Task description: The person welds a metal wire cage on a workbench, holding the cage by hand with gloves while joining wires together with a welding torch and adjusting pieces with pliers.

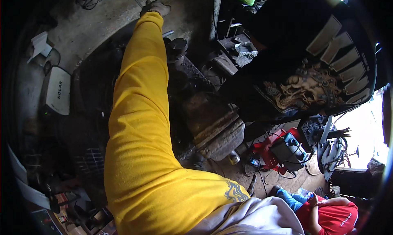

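My left arm, in a yellow sleeve, stretches up to the far side past a dark workbench. At its end my left hand [155,7], apparently in a dirty glove, has its fingers curled. A thin rod [138,2] sticks out beside the fingers; what the hand grips is too small to make out. Just nearer than the hand, a short metal bar [168,33] shows from behind the sleeve, next to a dark round metal part [178,45]. To the right of my arm stands a large worn bench vise [219,132]. My right hand is out of view.
A person in a black printed shirt [311,71] stands close at the right. Another person in a red shirt [335,216] sits low at the lower right. A red machine [268,151] with cables lies on the floor. A pale box [58,91] stands at the left.
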A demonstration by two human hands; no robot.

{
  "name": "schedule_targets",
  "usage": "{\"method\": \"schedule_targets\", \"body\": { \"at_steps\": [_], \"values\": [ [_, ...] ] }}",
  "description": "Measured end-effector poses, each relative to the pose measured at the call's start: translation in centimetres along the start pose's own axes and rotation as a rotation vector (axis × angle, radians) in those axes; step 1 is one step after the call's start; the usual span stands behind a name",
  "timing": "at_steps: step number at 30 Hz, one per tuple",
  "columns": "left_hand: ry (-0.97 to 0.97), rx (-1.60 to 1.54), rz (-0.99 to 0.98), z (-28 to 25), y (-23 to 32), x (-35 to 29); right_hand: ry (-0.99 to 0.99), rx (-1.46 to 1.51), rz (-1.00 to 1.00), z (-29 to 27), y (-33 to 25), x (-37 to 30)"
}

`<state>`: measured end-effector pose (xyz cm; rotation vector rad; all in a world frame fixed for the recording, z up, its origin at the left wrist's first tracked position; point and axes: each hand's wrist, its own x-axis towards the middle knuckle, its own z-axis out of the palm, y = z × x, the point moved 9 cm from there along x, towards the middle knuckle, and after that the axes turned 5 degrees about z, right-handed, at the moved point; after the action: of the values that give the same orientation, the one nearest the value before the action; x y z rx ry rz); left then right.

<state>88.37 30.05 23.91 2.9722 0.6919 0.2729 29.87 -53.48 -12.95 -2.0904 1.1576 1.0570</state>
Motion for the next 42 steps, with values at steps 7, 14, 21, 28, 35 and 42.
{"method": "schedule_targets", "body": {
  "at_steps": [7, 14, 21, 28, 35, 42],
  "values": [
    [0.118, 0.011, 0.078, -2.2, -3.5, 4.4, 0.018, -0.006, -0.033, -0.5, -1.7, -0.7],
    [0.838, 0.012, 0.35, -18.0, -0.5, -8.2, -0.009, -0.006, -0.079, 1.3, -1.0, -0.3],
    [1.445, -0.301, 0.652, -32.1, -7.0, -30.1, -0.099, -0.101, -0.269, 4.6, -1.6, 2.4],
    [0.986, -0.5, 0.265, -33.7, -12.2, -55.4, -0.24, -0.223, -0.547, 11.2, -3.3, 3.2],
    [0.876, -0.875, -0.02, -28.6, -22.4, -74.3, -0.294, -0.415, -0.762, 12.6, -6.7, -8.8],
    [0.856, -0.045, -0.206, -24.6, -28.3, -87.7, -0.339, -0.416, -0.896, 15.5, -7.3, -14.1]
  ]
}}
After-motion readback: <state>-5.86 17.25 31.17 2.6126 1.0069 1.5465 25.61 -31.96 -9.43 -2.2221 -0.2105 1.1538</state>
